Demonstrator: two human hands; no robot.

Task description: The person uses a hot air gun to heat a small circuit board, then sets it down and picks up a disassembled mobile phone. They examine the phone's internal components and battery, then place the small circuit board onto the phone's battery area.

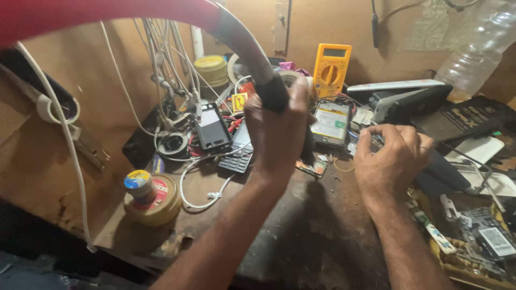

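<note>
My left hand [277,134] is closed around the black handle [271,91] of a hot-air tool, whose grey hose [242,40] arcs up and to the left. The tool's dark tip points down at a small circuit board [312,168] on the bench. To the right of that board, my right hand [389,161] rests on the bench with its fingers pinched on what looks like a thin metal tool [457,153]. An opened phone [330,123] with its battery showing lies just behind both hands.
A yellow multimeter [332,67] leans on the back wall. A keypad phone [236,153], a black phone [212,126] and white cables [201,196] lie to the left. A round tin [156,207] sits front left, a plastic bottle [475,53] back right, loose parts at the right.
</note>
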